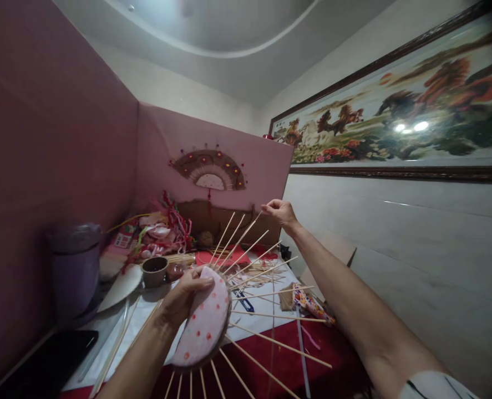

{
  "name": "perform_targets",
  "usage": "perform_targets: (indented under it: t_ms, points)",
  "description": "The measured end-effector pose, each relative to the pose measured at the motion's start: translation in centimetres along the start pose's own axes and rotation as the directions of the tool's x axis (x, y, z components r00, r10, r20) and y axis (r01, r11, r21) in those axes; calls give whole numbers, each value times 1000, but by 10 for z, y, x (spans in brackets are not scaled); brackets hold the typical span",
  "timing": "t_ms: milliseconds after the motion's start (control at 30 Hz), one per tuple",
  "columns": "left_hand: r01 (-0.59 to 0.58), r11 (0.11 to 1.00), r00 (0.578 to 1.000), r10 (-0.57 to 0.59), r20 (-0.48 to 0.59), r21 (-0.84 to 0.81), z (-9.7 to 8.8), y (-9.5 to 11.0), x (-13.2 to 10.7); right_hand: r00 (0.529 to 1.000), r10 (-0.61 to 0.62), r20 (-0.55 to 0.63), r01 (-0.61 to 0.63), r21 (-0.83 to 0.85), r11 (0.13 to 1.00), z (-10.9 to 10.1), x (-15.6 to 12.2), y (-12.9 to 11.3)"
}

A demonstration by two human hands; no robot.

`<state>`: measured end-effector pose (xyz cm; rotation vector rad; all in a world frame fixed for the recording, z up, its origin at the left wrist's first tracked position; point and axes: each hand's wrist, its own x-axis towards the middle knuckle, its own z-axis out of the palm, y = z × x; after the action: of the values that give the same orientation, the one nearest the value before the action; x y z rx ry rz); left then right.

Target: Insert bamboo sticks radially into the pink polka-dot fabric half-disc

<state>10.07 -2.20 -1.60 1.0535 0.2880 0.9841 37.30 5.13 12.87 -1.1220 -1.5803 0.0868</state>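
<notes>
A half-round fan base [206, 321] covered in pale pink cloth with red dots is tilted in front of me. Thin wooden sticks [262, 267] fan out from its curved edge. My left hand [187, 293] grips the base at its upper left, thumb on the cloth and the other fingers behind. Above the sticks, my right hand [279, 213] is closed in a pinch. A thin pale line runs from its fingertips down towards the base, alongside the upper sticks; whether it is thread or a stick is unclear.
A finished fan [210, 169] hangs on the pink board behind. Around the table lie a blue cutter [243, 299], a brown cup [155, 271], a purple tumbler [75, 271], a black phone [46, 360], colourful pipe cleaners [175, 227], red paper [229, 255] and a patterned glue gun [312, 305].
</notes>
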Motion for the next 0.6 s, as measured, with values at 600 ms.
perform_targets:
  t_ms: [600]
  points:
    - [-64, 996, 996, 60, -64, -69, -1, 9, -4, 951, 129, 280, -92, -140, 986, -6, -52, 54]
